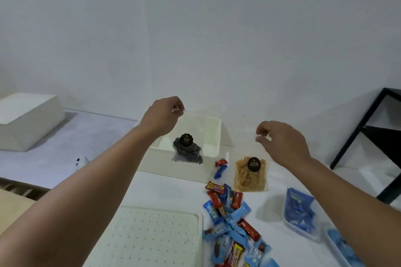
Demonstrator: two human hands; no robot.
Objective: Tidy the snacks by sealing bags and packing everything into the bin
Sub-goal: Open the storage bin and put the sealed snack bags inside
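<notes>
Open white plastic bin [213, 130] on the white bench [173, 188]. Left hand [161, 115] pinches a clear bag of dark snacks [187, 149] above it; right hand [280, 138] pinches a clear bag of orange sticks [250, 174] beside it. Both light, limp, probably crushable; best held at top seals. Loose wrapped candies [230, 212] and perforated lid [149, 236] lie nearby, none obstructing.
</notes>
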